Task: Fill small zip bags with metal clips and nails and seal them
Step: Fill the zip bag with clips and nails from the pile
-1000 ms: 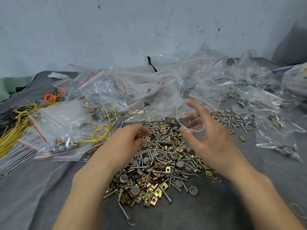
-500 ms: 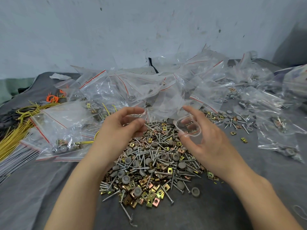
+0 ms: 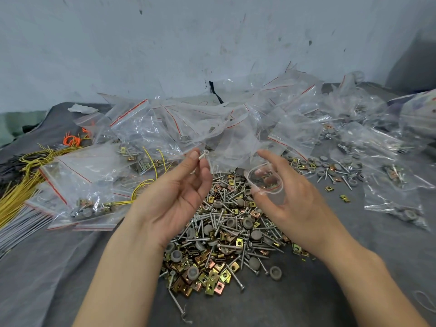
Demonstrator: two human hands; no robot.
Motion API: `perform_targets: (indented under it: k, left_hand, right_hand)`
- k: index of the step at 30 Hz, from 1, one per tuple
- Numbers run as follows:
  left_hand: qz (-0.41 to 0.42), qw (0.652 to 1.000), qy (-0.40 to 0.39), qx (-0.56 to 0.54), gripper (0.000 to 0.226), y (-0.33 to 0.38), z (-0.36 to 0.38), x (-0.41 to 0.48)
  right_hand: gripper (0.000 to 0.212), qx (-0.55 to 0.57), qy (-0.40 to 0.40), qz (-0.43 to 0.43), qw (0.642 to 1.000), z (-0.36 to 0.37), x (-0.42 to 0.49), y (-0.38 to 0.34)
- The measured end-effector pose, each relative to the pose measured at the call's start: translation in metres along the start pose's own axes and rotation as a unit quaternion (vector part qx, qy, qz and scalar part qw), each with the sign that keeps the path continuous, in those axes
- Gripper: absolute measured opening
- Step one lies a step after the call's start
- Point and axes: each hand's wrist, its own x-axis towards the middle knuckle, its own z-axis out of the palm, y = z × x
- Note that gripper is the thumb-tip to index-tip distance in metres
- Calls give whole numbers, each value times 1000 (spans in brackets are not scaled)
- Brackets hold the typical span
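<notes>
Nails (image 3: 204, 155) pinched in our left grip (image 3: 179, 194); right grip (image 3: 295, 204) pinches zip bag (image 3: 266, 185) open alongside; we feed heads first.

We reach both forearms forward, our hands level and apart. Our left hand (image 3: 181, 194) is turned palm-up, its thumb and forefinger pinching a screw (image 3: 203, 155). Our right hand (image 3: 292, 199) curls thumb and fingers round a small zip bag (image 3: 266, 182).

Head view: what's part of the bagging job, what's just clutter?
Job: left hand pinching a silver nail; right hand holding a small clear zip bag; pile of nails and brass clips.
Lying about: yellow wire bundle; orange ties; white paper scrap.
</notes>
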Motion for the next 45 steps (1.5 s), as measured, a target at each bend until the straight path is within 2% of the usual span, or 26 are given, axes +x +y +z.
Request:
perform_targets:
  k: [2,5,7,9,11,14,25,32,37,39,45]
  left_hand:
    - [12,1000,5,3,21,-3,2,1]
    - [75,991,17,107,23,-10,5,2]
    - [131,974,18,185,19,-16,11,1]
    - [194,939,20,284,16,-23,18,-1]
    - [255,886,6,386,14,-28,23,-4]
    - [301,835,-31,460,19,-36,28,-8]
    - [297,785,-77,539,28,-52,33,-10]
    - [290,747,-93,591,23,-59,30,-7]
    - [316,736,-37,598,20,-41,22,-5]
    - [303,710,6,636,18,-30,13,-2]
    - [207,577,55,788,20,-17,-13,1]
  right_hand:
    - [62,-1,0,0,1000,0,0,-1]
    - [63,-3,0,0,1000,0,0,-1]
    - [64,-7,0,-1,1000,1,0,-1]
    - [64,-8,-1,-1,1000,1,0,-1]
    - [64,-5,0,-4,1000,1,0,0]
    - [64,-6,-1,-7,1000,0,0,0]
    - [64,0,7,-12,1000,-2,0,-1]
    - [65,3,10,-11,1000,-3,-1,1]
    - [63,5,11,-17,1000,-2,0,2]
    - [62,5,16,-16,1000,-2,0,3]
    - [63,5,16,-7,1000,-4,-1,4]
